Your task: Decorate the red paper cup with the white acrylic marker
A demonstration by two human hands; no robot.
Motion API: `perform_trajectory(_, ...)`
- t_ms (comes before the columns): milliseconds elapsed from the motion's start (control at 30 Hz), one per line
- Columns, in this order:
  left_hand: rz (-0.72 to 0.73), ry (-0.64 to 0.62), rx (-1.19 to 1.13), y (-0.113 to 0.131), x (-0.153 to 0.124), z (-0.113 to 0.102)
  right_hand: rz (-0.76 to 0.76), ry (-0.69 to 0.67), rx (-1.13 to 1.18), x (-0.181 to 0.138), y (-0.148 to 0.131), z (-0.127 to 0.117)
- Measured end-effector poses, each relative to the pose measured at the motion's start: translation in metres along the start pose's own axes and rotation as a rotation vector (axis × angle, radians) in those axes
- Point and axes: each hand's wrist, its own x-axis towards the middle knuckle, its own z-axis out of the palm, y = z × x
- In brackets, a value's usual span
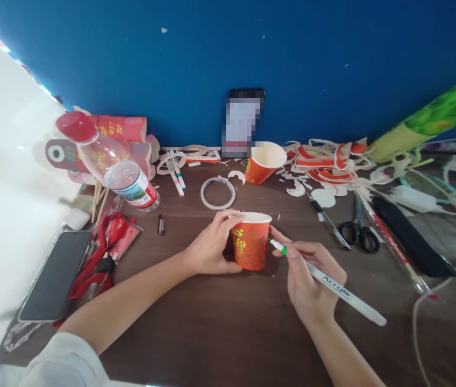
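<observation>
A red paper cup (252, 244) with yellow-gold lettering stands upright on the brown table. My left hand (212, 244) grips it from the left, fingers over the rim and thumb low near its base. In my right hand (312, 279) is a white acrylic marker (349, 303) with a green tip, held like a pen. The tip points at the cup's right side; whether it touches cannot be told. Some right-hand fingers reach behind the marker beside the cup. A small black pen cap (161, 224) lies to the left of my left hand.
Behind the cup are a roll of tape (202, 196), a second paper cup (257, 171) and a propped phone (244, 121). At left stand a plastic bottle (133, 188) and a dark phone (56, 275). Paper strips (328, 174), scissors (359, 228) and a black pouch (413, 236) lie right.
</observation>
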Motion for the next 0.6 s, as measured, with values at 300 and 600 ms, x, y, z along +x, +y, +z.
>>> perform_trajectory(300,0.013,-0.001,-0.004,0.0003,0.0005,-0.0006,0.016,0.027,-0.036,0.0002,0.0018,-0.0006)
perform_trajectory(600,0.009,0.003,-0.004,0.0000,0.0000,0.0002,0.012,0.059,-0.039,0.0009,0.0052,-0.0012)
